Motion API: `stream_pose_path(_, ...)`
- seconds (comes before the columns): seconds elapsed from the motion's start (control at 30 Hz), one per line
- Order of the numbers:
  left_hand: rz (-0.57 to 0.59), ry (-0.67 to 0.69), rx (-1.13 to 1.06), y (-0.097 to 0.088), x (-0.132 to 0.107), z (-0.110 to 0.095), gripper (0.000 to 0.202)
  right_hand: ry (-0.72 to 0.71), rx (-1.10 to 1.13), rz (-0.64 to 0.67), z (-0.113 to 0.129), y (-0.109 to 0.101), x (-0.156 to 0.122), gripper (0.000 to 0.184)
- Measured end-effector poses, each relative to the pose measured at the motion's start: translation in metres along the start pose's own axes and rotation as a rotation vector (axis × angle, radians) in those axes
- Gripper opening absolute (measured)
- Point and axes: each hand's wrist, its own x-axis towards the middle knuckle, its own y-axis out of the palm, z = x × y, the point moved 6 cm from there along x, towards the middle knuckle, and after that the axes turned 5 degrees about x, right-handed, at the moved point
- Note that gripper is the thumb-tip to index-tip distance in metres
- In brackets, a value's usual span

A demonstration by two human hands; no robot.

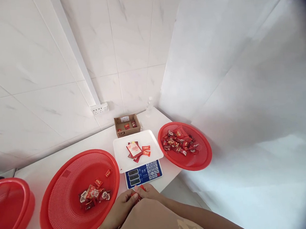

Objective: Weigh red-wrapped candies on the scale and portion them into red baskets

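Left hand point(125, 202) | right hand point(150, 192) | close together by torso point(150, 221) | holding red packet point(142, 187)

Workroom corner, digital scale point(144, 175), baskets point(60, 197) of red packets point(93, 193), tiled wall point(131, 35)

Tiled wall point(136, 32), table point(104, 138), perhaps grey floor point(181, 189)

Tan top point(150, 221) with pale-yellow print point(186, 228)
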Motion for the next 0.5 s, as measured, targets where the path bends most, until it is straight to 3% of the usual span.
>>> stream_pose_path(0.37,0.012,0.030,0.062,0.002,-0.002,-0.010,0.051,0.001,-0.088,-0.095,-0.015,-0.002,0.012,0.072)
stream_pose_path(0.5,0.023,0.024,0.029,0.003,-0.005,-0.011,0.049,-0.023,-0.013,-0.047,-0.020,-0.001,0.013,0.069)
